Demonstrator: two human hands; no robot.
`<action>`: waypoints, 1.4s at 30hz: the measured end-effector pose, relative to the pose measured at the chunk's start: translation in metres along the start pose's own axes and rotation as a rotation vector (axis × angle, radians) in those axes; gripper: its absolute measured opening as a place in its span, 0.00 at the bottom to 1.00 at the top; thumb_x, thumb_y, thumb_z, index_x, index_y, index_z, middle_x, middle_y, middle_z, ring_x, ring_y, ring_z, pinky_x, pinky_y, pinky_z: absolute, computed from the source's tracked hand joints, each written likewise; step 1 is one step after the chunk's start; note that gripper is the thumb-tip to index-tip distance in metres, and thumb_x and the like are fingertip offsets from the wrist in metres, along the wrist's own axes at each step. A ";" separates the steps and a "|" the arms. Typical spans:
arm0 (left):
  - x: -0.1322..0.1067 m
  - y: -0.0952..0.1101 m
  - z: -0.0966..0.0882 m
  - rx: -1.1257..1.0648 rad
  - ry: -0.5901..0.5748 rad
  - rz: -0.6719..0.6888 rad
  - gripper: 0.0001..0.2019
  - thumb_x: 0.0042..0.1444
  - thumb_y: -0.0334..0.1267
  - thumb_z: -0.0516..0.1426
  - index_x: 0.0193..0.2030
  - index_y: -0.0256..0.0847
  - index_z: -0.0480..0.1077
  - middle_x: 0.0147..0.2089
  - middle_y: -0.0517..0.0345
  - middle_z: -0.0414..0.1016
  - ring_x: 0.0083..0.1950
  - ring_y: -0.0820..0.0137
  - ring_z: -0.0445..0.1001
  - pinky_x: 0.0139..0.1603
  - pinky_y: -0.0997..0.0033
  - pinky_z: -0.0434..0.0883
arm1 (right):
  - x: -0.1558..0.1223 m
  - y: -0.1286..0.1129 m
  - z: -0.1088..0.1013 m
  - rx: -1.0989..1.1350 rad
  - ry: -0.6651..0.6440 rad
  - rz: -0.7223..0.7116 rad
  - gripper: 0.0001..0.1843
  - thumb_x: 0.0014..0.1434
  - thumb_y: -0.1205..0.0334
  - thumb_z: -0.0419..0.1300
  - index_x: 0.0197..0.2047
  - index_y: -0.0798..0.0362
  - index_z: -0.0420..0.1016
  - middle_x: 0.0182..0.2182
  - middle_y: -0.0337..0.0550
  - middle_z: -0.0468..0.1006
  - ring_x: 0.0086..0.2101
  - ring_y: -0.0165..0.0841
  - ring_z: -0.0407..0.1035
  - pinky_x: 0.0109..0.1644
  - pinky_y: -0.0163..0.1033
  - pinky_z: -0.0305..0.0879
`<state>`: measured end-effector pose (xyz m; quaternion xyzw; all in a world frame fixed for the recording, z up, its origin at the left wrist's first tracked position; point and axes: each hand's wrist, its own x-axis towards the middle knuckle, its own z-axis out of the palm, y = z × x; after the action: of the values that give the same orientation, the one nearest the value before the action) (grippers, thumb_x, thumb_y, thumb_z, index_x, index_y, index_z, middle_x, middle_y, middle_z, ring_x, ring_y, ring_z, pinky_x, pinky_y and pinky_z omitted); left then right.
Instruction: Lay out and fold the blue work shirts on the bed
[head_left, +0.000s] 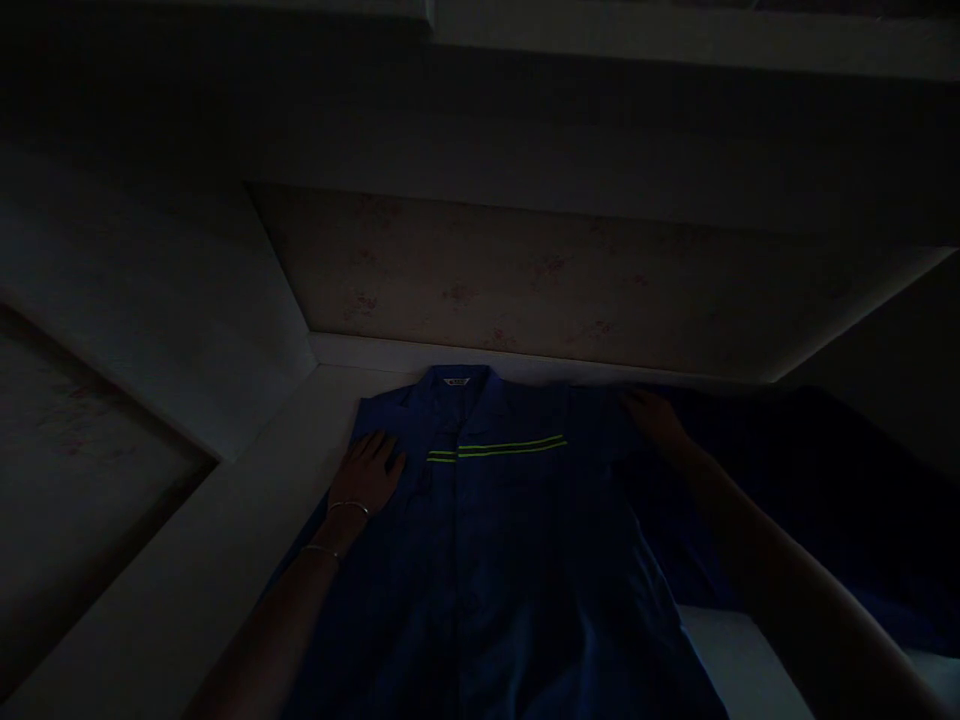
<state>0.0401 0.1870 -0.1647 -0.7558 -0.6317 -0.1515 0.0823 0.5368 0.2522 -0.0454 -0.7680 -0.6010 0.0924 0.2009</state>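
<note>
Floral panel (487,270); flat blue cloth jacket (517,510); left hand (369,470) spread atop; right hand (657,416), grip unclear.

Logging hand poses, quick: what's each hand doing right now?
Left hand: open, resting on the blue fabric shirt with yellow-green chest stripes.
Right hand: at its sleeve; open or closed, cannot tell.

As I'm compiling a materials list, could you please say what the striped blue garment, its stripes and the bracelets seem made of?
Striped blue garment: probably matte woven cloth, given its soft folds; the fibre is unclear.
Stripes: perhaps tape or print, flat and bright yellow-green.
Bracelets: likely polished metal, being thin with pale glints.
</note>
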 end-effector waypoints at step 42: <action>-0.056 0.018 -0.053 -0.173 0.281 -0.060 0.13 0.63 0.43 0.50 0.46 0.39 0.70 0.47 0.43 0.73 0.51 0.57 0.72 0.55 0.53 0.70 | -0.319 0.074 -0.044 0.582 -0.477 0.175 0.15 0.47 0.35 0.64 0.37 0.28 0.80 0.35 0.49 0.80 0.41 0.45 0.77 0.33 0.44 0.75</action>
<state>0.0426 0.1144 -0.1323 -0.7123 -0.6209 -0.3118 0.0997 0.5361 -0.0772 -0.0683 -0.6842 -0.5119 0.4518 0.2564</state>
